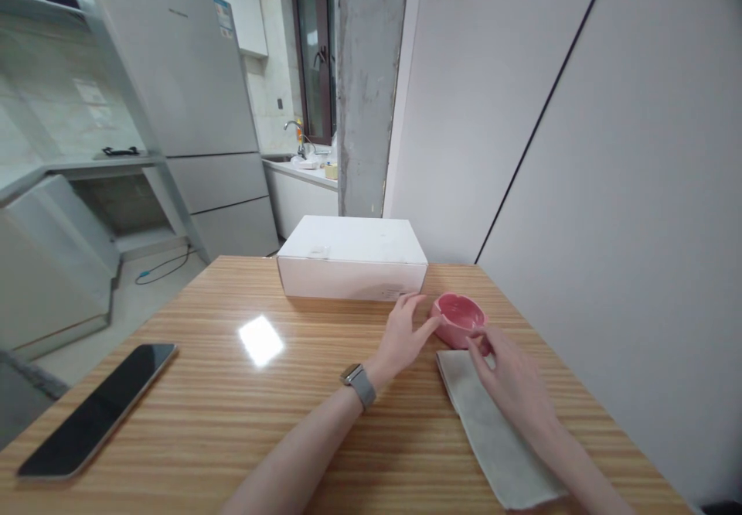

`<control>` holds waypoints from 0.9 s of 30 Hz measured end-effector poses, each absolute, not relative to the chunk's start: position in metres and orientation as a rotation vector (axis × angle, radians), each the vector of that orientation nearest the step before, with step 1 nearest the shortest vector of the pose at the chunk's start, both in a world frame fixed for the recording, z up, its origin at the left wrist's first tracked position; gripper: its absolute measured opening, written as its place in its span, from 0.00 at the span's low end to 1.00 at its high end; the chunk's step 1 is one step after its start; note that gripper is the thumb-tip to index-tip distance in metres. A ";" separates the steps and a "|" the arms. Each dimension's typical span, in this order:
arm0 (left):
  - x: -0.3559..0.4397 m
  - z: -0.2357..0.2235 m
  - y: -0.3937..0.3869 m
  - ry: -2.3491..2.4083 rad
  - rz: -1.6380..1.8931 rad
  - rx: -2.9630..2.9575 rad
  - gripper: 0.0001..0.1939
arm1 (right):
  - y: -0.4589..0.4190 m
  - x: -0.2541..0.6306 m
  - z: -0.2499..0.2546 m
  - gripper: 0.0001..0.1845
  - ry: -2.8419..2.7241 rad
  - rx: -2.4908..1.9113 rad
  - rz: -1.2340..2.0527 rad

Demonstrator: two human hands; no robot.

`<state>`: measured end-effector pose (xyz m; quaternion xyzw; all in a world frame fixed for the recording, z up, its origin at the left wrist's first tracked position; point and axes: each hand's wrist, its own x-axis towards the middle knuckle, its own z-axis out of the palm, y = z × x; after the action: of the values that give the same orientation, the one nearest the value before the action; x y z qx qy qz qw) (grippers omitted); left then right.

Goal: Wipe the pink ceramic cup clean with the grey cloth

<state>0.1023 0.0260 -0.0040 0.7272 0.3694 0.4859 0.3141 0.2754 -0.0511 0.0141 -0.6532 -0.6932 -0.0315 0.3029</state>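
A small round pink ashtray (457, 314) with a notched rim stands upright on the table's right side. On its left is my left hand (404, 335), palm down, fingers spread and holding nothing. The thumb tip reaches the ashtray's near left side; whether it touches I cannot tell. My right hand (513, 376) has thumb and index finger drawn close together at the ashtray's front right rim; its other fingers are partly hidden. Below that hand lies a folded grey-beige cloth (484, 438), its far edge right by the ashtray. A watch (359, 383) with a grey band circles my left wrist.
A white closed box (353, 260) sits at the back of the striped wooden table (232, 422). A dark phone (98, 414) lies at the left edge. A white wall (608, 190) rises along the right. Behind are a fridge (179, 74) and a kitchen sink (281, 158).
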 end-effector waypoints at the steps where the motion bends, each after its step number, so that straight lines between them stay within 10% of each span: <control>1: 0.090 -0.001 0.021 0.987 1.275 1.964 0.17 | -0.050 0.257 0.015 0.11 -1.838 -1.695 -0.009; 27: 0.005 -0.023 -0.007 1.783 0.348 2.395 0.16 | -0.024 0.125 -0.033 0.09 -2.111 -1.674 0.276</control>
<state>0.0053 -0.0070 -0.0229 0.7948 0.5919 0.1155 0.0676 0.1254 -0.0244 -0.0326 -0.6037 -0.7613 0.0995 0.2148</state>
